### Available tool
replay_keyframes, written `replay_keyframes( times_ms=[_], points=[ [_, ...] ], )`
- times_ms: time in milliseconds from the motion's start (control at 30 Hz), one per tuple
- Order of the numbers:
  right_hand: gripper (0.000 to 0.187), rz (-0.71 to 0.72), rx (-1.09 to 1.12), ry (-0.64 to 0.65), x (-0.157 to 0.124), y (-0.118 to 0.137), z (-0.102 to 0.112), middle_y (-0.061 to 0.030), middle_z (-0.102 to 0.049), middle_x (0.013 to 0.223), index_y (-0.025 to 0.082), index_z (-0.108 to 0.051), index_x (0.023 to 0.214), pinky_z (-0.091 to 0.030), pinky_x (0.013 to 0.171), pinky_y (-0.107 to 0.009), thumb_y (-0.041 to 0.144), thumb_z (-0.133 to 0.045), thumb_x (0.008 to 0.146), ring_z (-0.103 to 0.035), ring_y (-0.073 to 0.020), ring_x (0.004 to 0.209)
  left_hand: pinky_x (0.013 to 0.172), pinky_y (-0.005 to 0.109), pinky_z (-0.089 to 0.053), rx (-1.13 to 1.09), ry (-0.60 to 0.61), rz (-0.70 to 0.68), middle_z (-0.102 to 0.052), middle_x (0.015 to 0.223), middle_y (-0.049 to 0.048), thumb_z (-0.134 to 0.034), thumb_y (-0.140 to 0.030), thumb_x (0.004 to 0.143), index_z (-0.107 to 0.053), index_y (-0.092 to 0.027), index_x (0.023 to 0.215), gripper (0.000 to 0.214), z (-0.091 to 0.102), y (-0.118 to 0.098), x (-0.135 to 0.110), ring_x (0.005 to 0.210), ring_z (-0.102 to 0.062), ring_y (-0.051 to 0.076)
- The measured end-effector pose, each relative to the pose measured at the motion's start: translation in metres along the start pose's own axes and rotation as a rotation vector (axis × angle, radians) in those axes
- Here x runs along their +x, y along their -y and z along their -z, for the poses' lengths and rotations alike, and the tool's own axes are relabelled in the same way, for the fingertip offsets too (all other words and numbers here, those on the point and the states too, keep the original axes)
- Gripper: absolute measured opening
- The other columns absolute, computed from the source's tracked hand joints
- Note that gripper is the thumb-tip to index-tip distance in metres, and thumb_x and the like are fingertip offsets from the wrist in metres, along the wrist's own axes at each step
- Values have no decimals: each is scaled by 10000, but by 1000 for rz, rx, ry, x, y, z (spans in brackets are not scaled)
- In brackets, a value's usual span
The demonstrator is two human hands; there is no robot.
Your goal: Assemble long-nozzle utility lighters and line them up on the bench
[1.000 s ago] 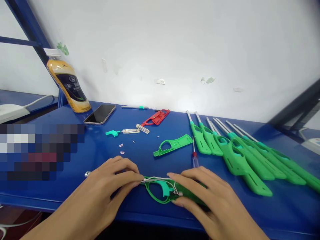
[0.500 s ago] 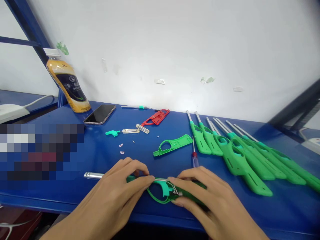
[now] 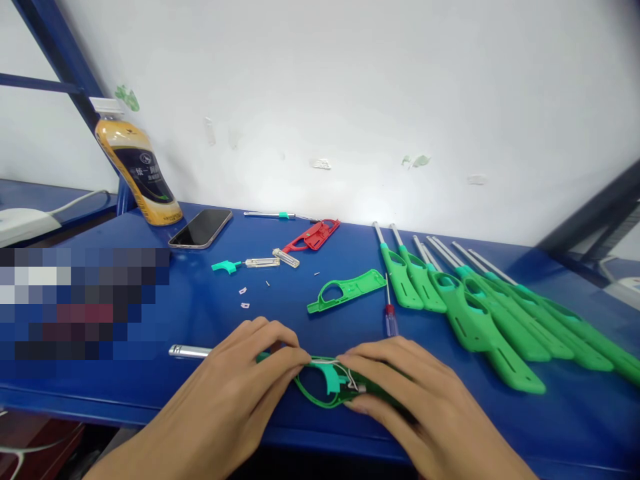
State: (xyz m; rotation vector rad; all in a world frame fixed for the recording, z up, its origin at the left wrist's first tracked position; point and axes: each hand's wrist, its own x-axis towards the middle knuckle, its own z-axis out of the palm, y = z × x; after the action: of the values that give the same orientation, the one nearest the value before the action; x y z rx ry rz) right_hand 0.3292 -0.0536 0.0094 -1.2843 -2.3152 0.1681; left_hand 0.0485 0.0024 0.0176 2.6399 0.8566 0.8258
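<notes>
Against a white wall (image 3: 310, 87), a blue tabletop (image 3: 195, 300) bears an open green plastic lighter shell (image 3: 318, 403) near its front edge, with a silver metal tube (image 3: 190, 351), turquoise plastic trigger (image 3: 331, 380) and thin pale wire (image 3: 353, 378) apparently placed. The left hand (image 3: 250, 377) pinches its upper edge; the right hand (image 3: 417, 387) grips its handle end. It looks not yet closed, while a loose green plastic half-shell (image 3: 366, 286) lies apart, beyond the hands.

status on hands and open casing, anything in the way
Left hand and right hand on green casing. Teal trigger exposed. Screwdriver close beyond right hand.
</notes>
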Motion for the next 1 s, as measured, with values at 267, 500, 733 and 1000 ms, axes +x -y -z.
replay_keyframes(
  times_ms=[267, 500, 733, 1000],
  points=[
    [278, 44, -1, -21, 0, 0, 1, -27, -745, 1303, 340, -610, 1422, -648, 952, -433, 299, -599, 1148, -761, -239, 1091, 889, 331, -534, 48, -6, -33, -665, 1175, 38, -475, -64, 1148, -663, -275, 1301, 321, -1, 0, 1, 979, -626, 202],
    [213, 36, -5, -28, 2, 3, 3, -27, -741, 1219, 319, -669, 1348, -637, 861, -373, 343, -554, 1170, -771, -209, 1006, 921, 332, -551, 52, 18, -30, -661, 1221, 52, -452, -49, 1134, -665, -270, 1299, 348, -1, -1, 0, 1017, -639, 208],
    [304, 36, -65, -118, 2, 2, 3, -33, -796, 1205, 319, -679, 1422, -649, 901, -375, 420, -515, 1186, -801, -214, 1019, 1013, 340, -520, 45, -1, -3, -666, 1247, 42, -447, -82, 1154, -661, -268, 1256, 301, -2, -3, -2, 1105, -635, 212],
    [305, 24, -74, -187, 3, -4, 2, -36, -814, 1125, 270, -754, 1354, -667, 816, -315, 224, -519, 1165, -795, -188, 929, 1062, 366, -483, 61, 0, -32, -673, 1226, 41, -436, -70, 1158, -646, -259, 1262, 301, -4, -3, -1, 1076, -626, 210]
  ],
)
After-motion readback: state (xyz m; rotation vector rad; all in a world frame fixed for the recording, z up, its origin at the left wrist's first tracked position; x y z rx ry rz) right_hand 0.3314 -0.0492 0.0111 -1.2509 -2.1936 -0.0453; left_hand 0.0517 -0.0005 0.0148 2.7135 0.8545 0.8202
